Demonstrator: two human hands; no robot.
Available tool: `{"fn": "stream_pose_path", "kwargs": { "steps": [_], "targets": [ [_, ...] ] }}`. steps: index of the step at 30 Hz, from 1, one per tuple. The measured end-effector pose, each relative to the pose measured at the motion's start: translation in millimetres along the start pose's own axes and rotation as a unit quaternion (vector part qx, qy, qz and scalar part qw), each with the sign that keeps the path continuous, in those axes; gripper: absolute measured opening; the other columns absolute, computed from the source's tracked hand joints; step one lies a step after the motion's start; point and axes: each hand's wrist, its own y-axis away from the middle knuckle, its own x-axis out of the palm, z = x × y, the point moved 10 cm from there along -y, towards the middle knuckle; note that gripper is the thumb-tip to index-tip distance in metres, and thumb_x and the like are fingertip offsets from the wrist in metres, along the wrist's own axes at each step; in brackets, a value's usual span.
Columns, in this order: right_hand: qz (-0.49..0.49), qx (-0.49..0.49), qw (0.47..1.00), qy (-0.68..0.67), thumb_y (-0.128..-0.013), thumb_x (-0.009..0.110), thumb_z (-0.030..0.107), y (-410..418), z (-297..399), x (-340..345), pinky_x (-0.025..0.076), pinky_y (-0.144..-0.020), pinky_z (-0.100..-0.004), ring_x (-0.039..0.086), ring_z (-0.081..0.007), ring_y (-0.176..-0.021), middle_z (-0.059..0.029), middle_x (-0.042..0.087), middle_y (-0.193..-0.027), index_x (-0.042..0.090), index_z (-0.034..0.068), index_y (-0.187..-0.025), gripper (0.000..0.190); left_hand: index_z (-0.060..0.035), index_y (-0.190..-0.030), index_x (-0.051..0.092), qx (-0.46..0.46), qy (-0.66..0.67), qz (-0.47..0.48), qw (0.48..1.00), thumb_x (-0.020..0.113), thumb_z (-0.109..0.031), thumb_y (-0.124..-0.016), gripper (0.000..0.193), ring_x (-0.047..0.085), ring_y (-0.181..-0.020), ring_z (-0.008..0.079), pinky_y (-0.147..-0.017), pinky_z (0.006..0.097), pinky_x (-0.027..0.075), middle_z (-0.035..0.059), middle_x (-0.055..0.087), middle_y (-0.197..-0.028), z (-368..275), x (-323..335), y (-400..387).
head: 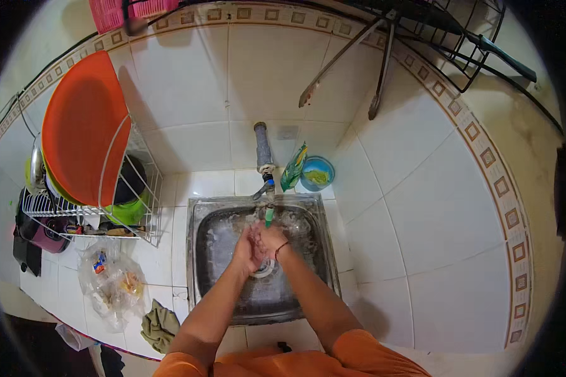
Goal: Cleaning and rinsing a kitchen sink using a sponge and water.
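My left hand (247, 249) and my right hand (270, 241) are together, palms cupped, over the metal sink basin (217, 264). Both are right under the green-tipped spout of the water tap (268, 188), and water seems to run over them. No object shows between the palms, though their inner sides are partly hidden. A thin dark bracelet circles my right wrist. The drain lies just below the hands, and wet patches and foam-like marks show in the basin. Behind the sink, a green packet (294, 168) leans beside a blue bowl (318, 173) with yellow-green stuff in it.
At left a white wire dish rack (158, 207) holds a big orange basin (85, 127) and other dishes. Clear plastic bags (113, 292) and an olive cloth (159, 326) lie on the tiled counter. Metal tongs (382, 80) hang from a black rack above.
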Motion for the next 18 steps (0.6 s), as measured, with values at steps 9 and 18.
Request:
{"fn": "stream_pose_path", "kwargs": {
  "steps": [9,18],
  "targets": [
    [0.133,-0.289,0.844,0.433,-0.075,0.056,0.002,63,45,-20,0.046,-0.059,-0.0270,0.057,-0.0167,-0.066,-0.0120,0.061,-0.072,0.062,0.001,-0.077,0.006,-0.0016,-0.081,0.056,0.066,-0.204,-0.013,0.977,0.036,0.001,-0.086,0.021,0.062,-0.068,0.0183,-0.063,0.0289,0.053,0.0100,0.063,-0.080,-9,-4,-23],
    [-0.399,-0.352,0.700,0.476,-0.080,0.051,0.043,13,94,-200,0.022,-0.101,-0.0427,0.026,-0.0362,-0.124,-0.0225,0.034,-0.130,0.041,-0.003,-0.122,0.064,0.0027,-0.076,0.056,0.119,-0.452,0.028,0.883,0.047,-0.007,-0.084,0.015,0.055,-0.054,0.0125,-0.049,0.0220,0.044,0.0076,0.059,-0.065,-2,9,-10]
  ]
}}
